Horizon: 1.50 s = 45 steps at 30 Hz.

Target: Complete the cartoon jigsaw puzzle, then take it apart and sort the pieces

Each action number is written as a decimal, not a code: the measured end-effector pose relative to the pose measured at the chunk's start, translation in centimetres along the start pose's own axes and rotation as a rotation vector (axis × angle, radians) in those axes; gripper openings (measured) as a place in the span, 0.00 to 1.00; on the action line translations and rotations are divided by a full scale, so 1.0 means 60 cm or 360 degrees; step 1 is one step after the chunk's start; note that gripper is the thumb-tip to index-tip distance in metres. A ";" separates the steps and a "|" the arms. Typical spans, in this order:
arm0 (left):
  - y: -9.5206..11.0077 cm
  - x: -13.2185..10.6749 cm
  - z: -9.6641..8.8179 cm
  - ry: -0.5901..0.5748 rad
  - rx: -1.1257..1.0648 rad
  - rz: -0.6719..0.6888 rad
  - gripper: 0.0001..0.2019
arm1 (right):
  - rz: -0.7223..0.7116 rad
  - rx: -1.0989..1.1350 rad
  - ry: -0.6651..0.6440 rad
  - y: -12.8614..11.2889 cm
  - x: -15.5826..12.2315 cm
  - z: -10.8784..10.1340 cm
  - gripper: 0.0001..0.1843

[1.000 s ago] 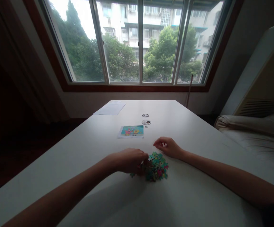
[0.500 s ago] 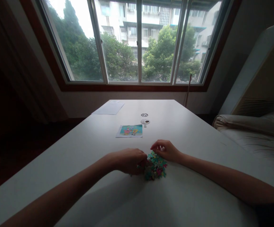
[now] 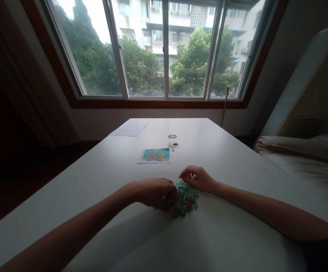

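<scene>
A small heap of jigsaw puzzle pieces (image 3: 189, 200), mostly teal with some pink and yellow, lies on the white table (image 3: 232, 226). At the heap's left side, my left hand (image 3: 160, 193) is closed, its fingers curled down among the pieces. A teal bit shows beneath those fingers, and their tips are partly hidden. My right hand (image 3: 196, 177) rests at the far right edge of the heap, fingers bent and drawn together toward the thumb. What they hold, if anything, is too small to make out.
Beyond the heap lies a colourful cartoon picture sheet (image 3: 155, 155). Two round discs (image 3: 172, 144) sit farther along the table. White paper (image 3: 128, 128) lies at the far left corner. A pale sofa (image 3: 300, 155) stands to the right, and a window (image 3: 149, 71) is ahead.
My left hand has shifted slightly among the puzzle pieces at the heap's left side. My right hand keeps nearly the same pose. The whole view has moved a little.
</scene>
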<state>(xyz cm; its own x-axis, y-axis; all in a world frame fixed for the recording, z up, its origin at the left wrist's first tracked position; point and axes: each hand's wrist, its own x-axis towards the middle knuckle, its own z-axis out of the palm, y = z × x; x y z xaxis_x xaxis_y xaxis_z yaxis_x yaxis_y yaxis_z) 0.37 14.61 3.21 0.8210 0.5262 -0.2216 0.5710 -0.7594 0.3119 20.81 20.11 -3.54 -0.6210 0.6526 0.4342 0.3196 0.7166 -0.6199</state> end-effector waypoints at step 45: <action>-0.047 0.055 0.051 0.0985 -0.2012 -0.0423 0.11 | -0.0111 -0.0304 0.0440 -0.021 -0.003 -0.002 0.08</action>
<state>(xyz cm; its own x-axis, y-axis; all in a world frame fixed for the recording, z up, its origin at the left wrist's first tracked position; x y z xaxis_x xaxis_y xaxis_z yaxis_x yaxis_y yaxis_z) 1.48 17.30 -1.24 0.3730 0.9248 -0.0743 0.0553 0.0578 0.9968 20.58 19.12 -2.77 -0.4367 0.6237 0.6482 0.4280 0.7779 -0.4601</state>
